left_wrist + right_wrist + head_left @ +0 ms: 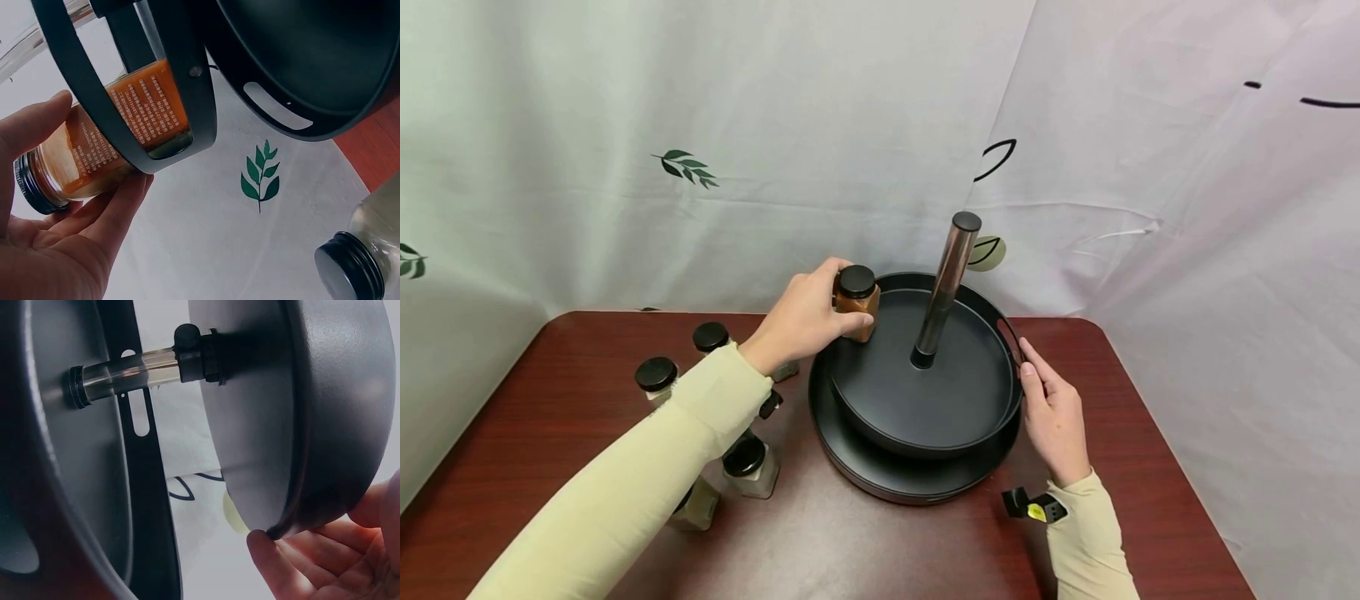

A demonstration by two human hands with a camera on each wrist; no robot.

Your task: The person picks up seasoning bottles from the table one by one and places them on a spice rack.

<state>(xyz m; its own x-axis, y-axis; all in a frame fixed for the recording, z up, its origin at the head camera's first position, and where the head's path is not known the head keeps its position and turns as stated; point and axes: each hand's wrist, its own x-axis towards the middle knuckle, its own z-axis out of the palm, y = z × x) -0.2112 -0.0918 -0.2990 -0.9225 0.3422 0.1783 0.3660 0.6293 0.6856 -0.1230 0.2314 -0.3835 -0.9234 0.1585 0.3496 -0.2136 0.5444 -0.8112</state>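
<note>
A black two-tier round tray stands on the table, its upper tray [872, 387] above the wider-looking lower tray [917, 487]. My left hand [805, 312] grips a spice jar [862, 315] of orange-brown powder, black-lidded, at the upper tray's left rim. In the left wrist view the jar's printed side [147, 103] shows through a slot in the tray wall, thumb and fingers around its lid end. On the opposite side my right hand [1056, 417] holds the upper tray's rim; the right wrist view shows its fingertips [269, 550] against the tray's lower edge.
A shiny pole [946, 287] rises from the middle of the upper tray. Several more black-lidded jars, such as one jar [752, 467] near the lower tray, stand at the left, partly hidden by my left arm. A white curtain [820, 125] hangs behind the reddish-brown table [865, 550].
</note>
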